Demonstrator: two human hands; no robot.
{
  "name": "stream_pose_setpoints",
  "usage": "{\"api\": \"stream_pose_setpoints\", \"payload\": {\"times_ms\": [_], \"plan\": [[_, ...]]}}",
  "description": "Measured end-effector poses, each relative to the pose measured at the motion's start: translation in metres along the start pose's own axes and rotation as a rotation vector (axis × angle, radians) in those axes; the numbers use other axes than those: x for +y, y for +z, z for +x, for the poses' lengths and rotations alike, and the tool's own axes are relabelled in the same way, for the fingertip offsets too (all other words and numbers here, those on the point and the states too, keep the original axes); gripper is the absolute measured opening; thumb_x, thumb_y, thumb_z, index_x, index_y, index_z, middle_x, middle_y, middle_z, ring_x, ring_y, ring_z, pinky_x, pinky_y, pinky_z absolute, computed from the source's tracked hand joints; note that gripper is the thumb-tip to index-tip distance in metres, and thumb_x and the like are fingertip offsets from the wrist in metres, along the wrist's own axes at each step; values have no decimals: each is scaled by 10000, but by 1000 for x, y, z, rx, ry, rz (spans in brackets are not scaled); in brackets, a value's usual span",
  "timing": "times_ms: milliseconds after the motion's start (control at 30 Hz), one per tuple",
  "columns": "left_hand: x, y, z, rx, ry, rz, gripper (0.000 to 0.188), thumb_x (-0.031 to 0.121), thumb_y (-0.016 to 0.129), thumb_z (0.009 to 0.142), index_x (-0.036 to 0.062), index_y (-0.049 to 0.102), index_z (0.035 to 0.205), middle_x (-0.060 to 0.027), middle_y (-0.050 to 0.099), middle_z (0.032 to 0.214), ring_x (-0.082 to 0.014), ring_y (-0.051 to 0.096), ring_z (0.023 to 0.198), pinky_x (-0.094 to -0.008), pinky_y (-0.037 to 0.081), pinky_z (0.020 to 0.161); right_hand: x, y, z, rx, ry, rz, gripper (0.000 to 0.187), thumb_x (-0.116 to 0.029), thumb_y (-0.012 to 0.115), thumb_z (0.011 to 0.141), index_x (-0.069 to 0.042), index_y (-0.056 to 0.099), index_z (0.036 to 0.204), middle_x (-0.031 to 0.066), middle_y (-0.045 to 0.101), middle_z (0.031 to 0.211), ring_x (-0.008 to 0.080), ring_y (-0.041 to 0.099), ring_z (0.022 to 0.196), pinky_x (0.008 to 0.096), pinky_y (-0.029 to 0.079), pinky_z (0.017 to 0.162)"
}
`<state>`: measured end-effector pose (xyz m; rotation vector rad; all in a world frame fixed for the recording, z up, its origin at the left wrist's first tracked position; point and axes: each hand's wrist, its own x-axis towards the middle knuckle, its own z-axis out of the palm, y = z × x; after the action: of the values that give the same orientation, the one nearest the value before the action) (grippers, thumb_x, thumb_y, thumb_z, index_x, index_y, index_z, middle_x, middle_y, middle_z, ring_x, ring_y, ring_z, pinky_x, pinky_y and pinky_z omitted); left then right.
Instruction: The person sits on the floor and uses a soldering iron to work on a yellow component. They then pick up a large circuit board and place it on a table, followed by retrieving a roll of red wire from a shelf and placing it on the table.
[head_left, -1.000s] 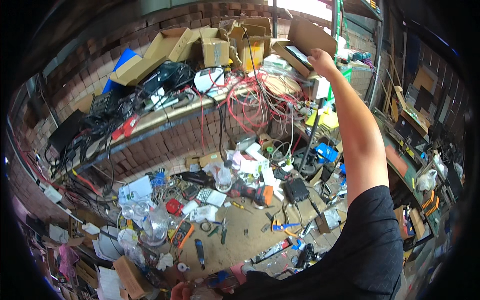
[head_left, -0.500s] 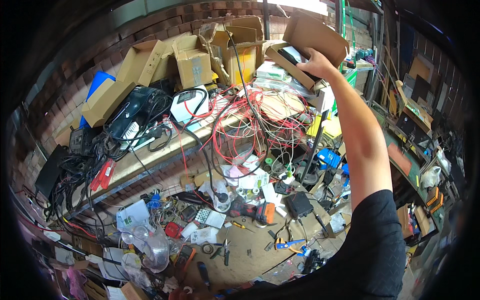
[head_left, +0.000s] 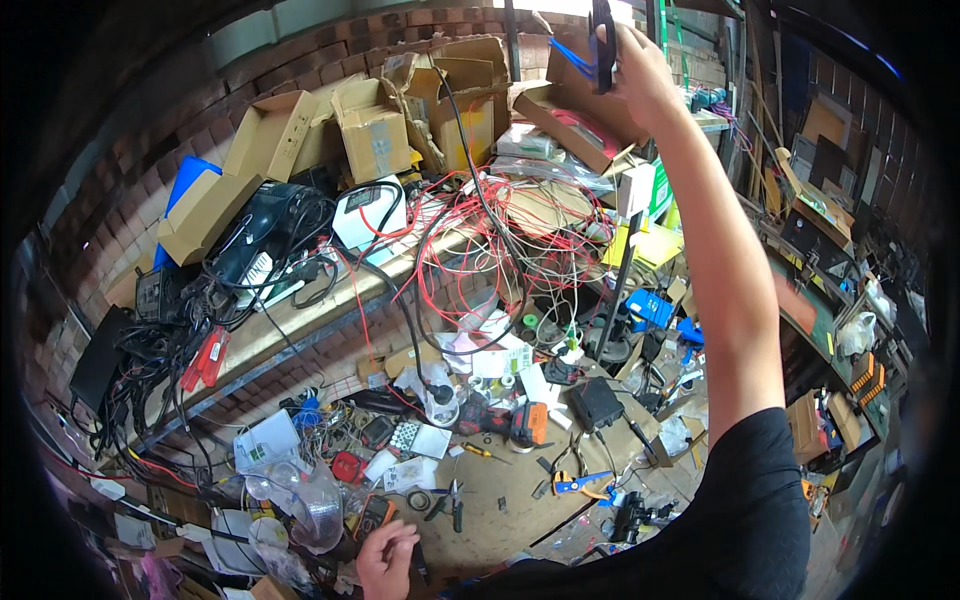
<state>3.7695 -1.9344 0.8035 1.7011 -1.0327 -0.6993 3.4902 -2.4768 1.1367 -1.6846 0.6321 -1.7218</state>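
At the top, my right hand (head_left: pixel 645 75) is closed around a dark, flat object (head_left: pixel 603 45) with blue leads (head_left: pixel 572 58); its exact kind is hard to make out. It is held above an open cardboard box (head_left: pixel 590 140) on the shelf, and something reddish shows inside that box. My left hand (head_left: pixel 386 562) is low at the front edge of the bench, fingers loosely bent and apart, with nothing seen in it. Near it are an orange-and-dark meter (head_left: pixel 375 515) and pliers (head_left: pixel 455 505).
Tangled red and white wire (head_left: pixel 480 235) covers the shelf's middle, with open cartons (head_left: pixel 372 130) behind. On the bench (head_left: pixel 500 540) lie a cordless drill (head_left: pixel 500 420), a screwdriver (head_left: pixel 487 454), a blue wire stripper (head_left: pixel 580 482) and a black box (head_left: pixel 597 403).
My right hand has lifted the dark object with blue leads up out of the cardboard box. My left hand has come into view at the lower edge. The view has shifted slightly.
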Motion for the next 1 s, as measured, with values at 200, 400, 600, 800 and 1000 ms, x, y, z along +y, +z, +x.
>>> {"api": "stream_pose_setpoints", "payload": {"times_ms": [200, 400, 600, 800, 1000], "plan": [[79, 38, 68, -77, 399, -353, 947, 202, 833, 862, 17, 252, 1586, -155, 505, 1512, -261, 595, 1285, -441, 516, 1005, -69, 80, -156, -299, -132, 124, 581, -327, 727, 888, 13, 547, 1324, 114, 671, 1088, 197, 677, 921, 367, 540, 955], [140, 68, 115, -41, 681, -681, 775, 519, 674, 964, 96, 343, 1522, -127, 426, 1526, -306, 441, 1414, -511, 369, 1163, -97, 137, -317, -418, -261, -138, 805, -369, 878, 772, 52, 543, 1370, 162, 621, 1260, 284, 621, 1166, 414, 512, 980], [143, 64, 78, -21, 372, -963, 612, 345, 544, 1024, 162, 311, 1559, -146, 454, 1510, -383, 523, 1323, -624, 537, 938, -79, 79, -257, -670, 106, -11, 286, -219, 703, 971, 4, 722, 1148, 136, 731, 1078, 199, 703, 994, 337, 558, 858], [79, 45, 25, -336, 68, -976, 612, 95, 489, 1012, 190, 271, 1576, -198, 484, 1471, -462, 568, 1261, -673, 597, 866, 65, -6, -44, -74, -70, -1015, 313, -314, 633, 940, -56, 754, 1070, 226, 732, 1063, 392, 707, 1014, 471, 563, 895], [-25, 35, -26, -145, -237, -471, 542, 35, 561, 977, -21, 417, 1496, -143, 584, 1350, -271, 565, 1258, -414, 467, 1054, 160, -40, 34, -301, 74, -1347, 310, -276, 695, 852, -37, 779, 1030, 252, 724, 1010, 426, 705, 928, 488, 551, 832]]}}
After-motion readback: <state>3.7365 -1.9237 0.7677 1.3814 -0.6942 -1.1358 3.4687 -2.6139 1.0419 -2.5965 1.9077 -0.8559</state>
